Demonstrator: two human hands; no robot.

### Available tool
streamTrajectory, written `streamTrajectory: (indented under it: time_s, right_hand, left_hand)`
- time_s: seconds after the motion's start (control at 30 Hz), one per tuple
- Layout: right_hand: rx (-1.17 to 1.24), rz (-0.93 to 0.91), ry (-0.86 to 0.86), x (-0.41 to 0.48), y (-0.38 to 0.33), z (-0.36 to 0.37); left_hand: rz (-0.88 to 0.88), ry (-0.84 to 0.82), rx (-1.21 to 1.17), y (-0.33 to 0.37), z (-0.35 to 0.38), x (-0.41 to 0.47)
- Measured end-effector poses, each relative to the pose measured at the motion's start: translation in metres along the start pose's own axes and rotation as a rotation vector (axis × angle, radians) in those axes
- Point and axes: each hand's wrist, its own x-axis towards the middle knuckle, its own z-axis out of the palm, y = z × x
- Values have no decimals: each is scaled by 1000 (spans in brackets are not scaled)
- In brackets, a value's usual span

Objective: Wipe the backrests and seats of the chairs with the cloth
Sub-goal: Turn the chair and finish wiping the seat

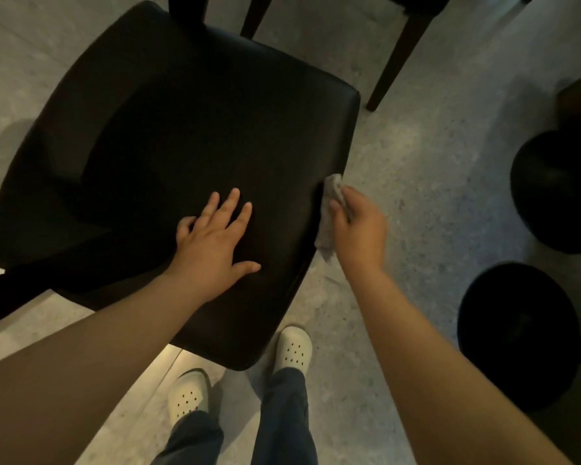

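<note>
A dark leather chair fills the middle of the view, seen from above, its curved backrest along the left side. My left hand lies flat on the seat with its fingers spread. My right hand grips a small grey cloth against the seat's right edge.
Legs of another dark chair stand on the pale speckled floor behind the seat. Two round black stools sit at the right. My feet in white perforated clogs stand just below the seat's front corner.
</note>
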Motion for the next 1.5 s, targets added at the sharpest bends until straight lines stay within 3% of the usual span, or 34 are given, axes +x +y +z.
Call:
streamTrajectory:
  time_s: [0.27,0.43,0.57,0.67,0.8,0.93,1.0,1.17,1.33,1.5]
  right_hand:
    - [-76,-143,-199,-115,24,3]
    - [49,-41,107,-32,5,-7]
    - [-7,-36,-3,-2,-5,21]
    - [-52,-73,-12,-66,8,24]
    - [65,-41,-218,-147,19,11]
    - [151,104,59,-129,11,-2]
    - [151,117,117,-97,3,-6]
    - [107,167,-77,-39,-6,21]
    - [7,84,44,-100,6,44]
    - [5,-142,-271,-182,23,18]
  left_hand:
    - [-9,2,25,2,1,0]
    - [14,-4,15,2,-2,-1]
    - [58,7,26,-3,-2,-6]
    - [77,45,12,-8,5,-22]
    - [62,46,22,-17,19,-49]
    - [15,15,7,-25,29,-71]
    - [-18,-19,-5,-29,29,-77]
    - [-27,-71,87,-31,27,-74]
    - [-31,-70,136,-31,29,-72]
    - [-48,-69,143,-29,29,-73]
